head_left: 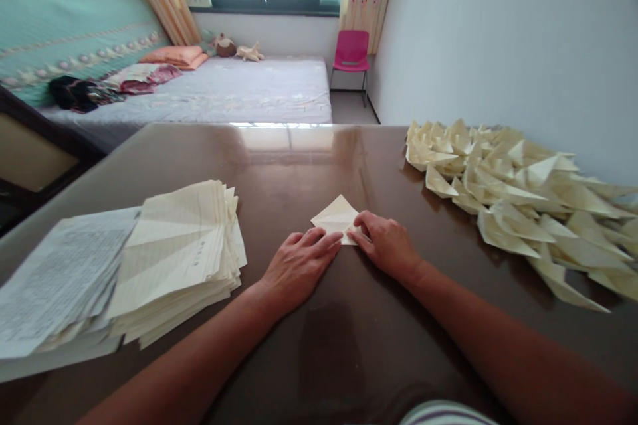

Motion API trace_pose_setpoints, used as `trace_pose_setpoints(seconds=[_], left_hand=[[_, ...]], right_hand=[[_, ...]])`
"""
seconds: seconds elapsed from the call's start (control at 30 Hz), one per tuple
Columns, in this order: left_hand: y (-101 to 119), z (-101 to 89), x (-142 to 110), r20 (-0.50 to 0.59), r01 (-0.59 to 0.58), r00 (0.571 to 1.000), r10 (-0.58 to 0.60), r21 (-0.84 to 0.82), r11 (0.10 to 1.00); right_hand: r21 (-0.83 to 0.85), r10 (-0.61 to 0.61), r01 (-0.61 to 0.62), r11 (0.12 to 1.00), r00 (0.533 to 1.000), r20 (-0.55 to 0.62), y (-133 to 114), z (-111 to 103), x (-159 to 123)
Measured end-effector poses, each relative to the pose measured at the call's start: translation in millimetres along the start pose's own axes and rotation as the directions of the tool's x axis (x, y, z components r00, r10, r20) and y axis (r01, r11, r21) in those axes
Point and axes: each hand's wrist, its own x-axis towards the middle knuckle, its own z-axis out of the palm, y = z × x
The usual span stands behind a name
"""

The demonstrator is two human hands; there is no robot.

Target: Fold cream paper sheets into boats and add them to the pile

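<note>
A small folded sheet of cream paper (337, 212) lies on the brown table in front of me, one corner pointing away. My left hand (305, 257) lies palm down at its near left edge, fingers stretched out and their tips on the paper. At the near right side, my right hand (383, 240) has its thumb and bent forefinger closed on the paper's edge. The fingertips of both hands almost meet there, and they hide part of the near edge.
On the left sit a stack of cream sheets (169, 246) and printed papers (60, 279). Many folded paper boats (503, 172) are heaped along the right side by the wall. Beyond the glossy table (279, 166) are a bed (259, 89) and a pink chair (351, 50).
</note>
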Motion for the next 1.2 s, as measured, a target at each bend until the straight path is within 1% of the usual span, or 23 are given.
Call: trace_pose_setpoints(seconds=[0.07, 0.13, 0.2, 0.23, 0.27, 0.33, 0.4, 0.47, 0.57, 0.7, 0.8, 0.87, 0.93, 1.0, 1.1, 1.13, 1.2], left_hand=[[-1, 0.9, -1, 0.000, -0.020, 1.000, 0.020, 0.009, 1.000], [-2, 1.5, -1, 0.000, -0.025, 1.000, 0.025, 0.019, 1.000], [-3, 1.6, -1, 0.001, -0.025, 1.000, 0.025, 0.025, 0.999], [-3, 1.6, -1, 0.003, -0.025, 1.000, 0.025, 0.026, 0.999], [-3, 1.5, 0, 0.004, -0.025, 1.000, 0.025, 0.027, 0.999], [-2, 1.4, 0, 0.003, -0.022, 1.000, 0.021, 0.030, 0.999], [-2, 1.4, 0, 0.004, -0.018, 1.000, 0.018, 0.033, 0.999], [-2, 1.4, 0, 0.007, -0.019, 1.000, 0.019, 0.033, 0.999], [-3, 0.8, -1, 0.011, -0.023, 1.000, 0.023, 0.031, 0.999], [-3, -0.1, 0, 0.010, -0.022, 1.000, 0.022, 0.019, 1.000], [-2, 0.9, 0, 0.002, -0.014, 1.000, 0.014, 0.000, 1.000], [-3, 2.2, 0, -0.010, -0.003, 1.000, 0.003, -0.027, 1.000], [-6, 3.4, 0, -0.028, 0.021, 0.999, -0.023, -0.069, 0.997], [-10, 4.2, -1, -0.059, 0.087, 0.994, -0.093, -0.102, 0.991], [-16, 5.0, -2, -0.096, 0.204, 0.972, -0.216, -0.118, 0.972], [-18, 5.4, -2, -0.099, 0.223, 0.967, -0.235, -0.118, 0.968], [-20, 6.1, -3, -0.106, 0.213, 0.968, -0.227, -0.129, 0.969]], right_hand=[[-0.017, -0.058, 0.057, 0.998, 0.998, -0.032, 0, -2, -1], [-0.072, -0.184, 0.181, 0.981, 0.982, -0.035, 0, -6, -2], [-0.134, -0.321, 0.319, 0.938, 0.947, 0.010, -3, -11, -5], [-0.160, -0.369, 0.371, 0.915, 0.928, 0.044, -5, -14, -7], [-0.180, -0.399, 0.407, 0.896, 0.913, 0.079, -7, -16, -8], [-0.217, -0.416, 0.437, 0.873, 0.899, 0.137, -13, -21, -12], [-0.250, -0.398, 0.431, 0.867, 0.901, 0.174, -20, -25, -17], [-0.279, -0.362, 0.404, 0.871, 0.912, 0.190, -25, -29, -22], [-0.323, -0.284, 0.345, 0.881, 0.933, 0.221, -31, -33, -29], [-0.372, -0.160, 0.260, 0.891, 0.947, 0.279, -33, -41, -31], [-0.376, -0.110, 0.200, 0.905, 0.963, 0.248, -33, -42, -28], [-0.349, -0.121, 0.186, 0.918, 0.972, 0.200, -32, -37, -25], [-0.309, -0.152, 0.198, 0.930, 0.974, 0.167, -30, -30, -22], [-0.280, -0.190, 0.227, 0.933, 0.970, 0.151, -27, -23, -19], [-0.256, -0.243, 0.268, 0.929, 0.962, 0.127, -18, -16, -14], [-0.241, -0.256, 0.279, 0.930, 0.959, 0.120, -14, -15, -13], [-0.192, -0.278, 0.292, 0.937, 0.956, 0.097, -6, -13, -9]])
